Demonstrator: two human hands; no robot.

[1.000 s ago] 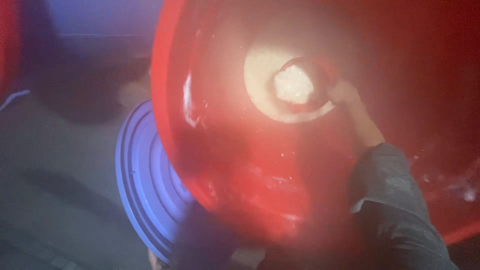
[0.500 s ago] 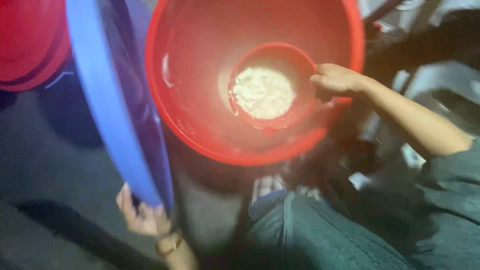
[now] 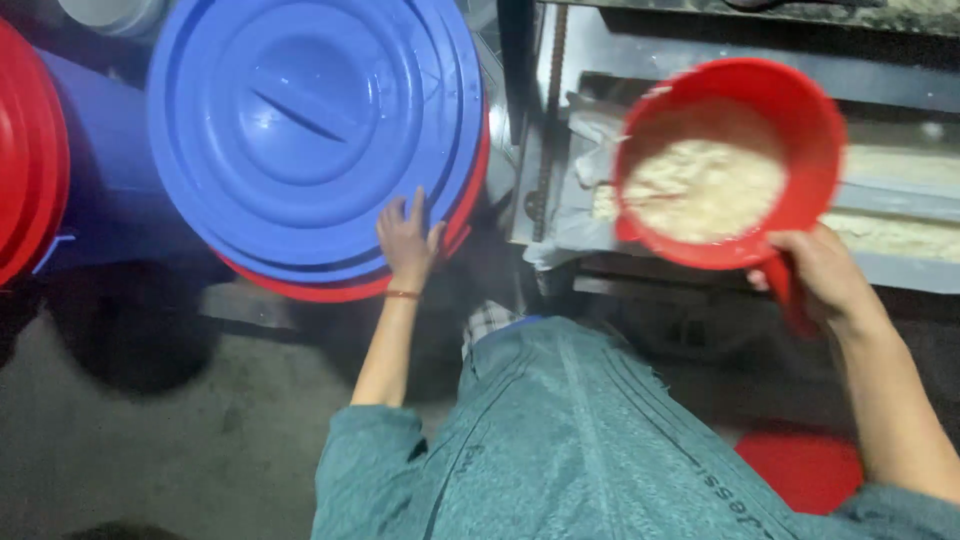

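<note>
Head view, looking down over grey-green trousers (image 3: 590, 440).

Left hand (image 3: 408, 240), near centre of frame: open, fingers spread, palm flat against the lower edge of the blue lid (image 3: 310, 130). Thin band on the wrist. The lid sits over the red tub (image 3: 330, 288), of which only a red rim shows, at 6 o'clock under the lid.

Right hand (image 3: 825, 275), at 3 o'clock of frame: closed around the handle of the red scoop (image 3: 730, 160). Scoop tilted toward the camera, carrying a pale, lumpy wet mash (image 3: 700, 190). It is held above a metal trough (image 3: 890, 235) holding more of the same pale stuff.

A blue barrel (image 3: 100, 190) stands at 9 o'clock of the lid; another red lid (image 3: 30, 150) at the far left edge. Dark concrete floor (image 3: 150, 430) at 7 o'clock.
</note>
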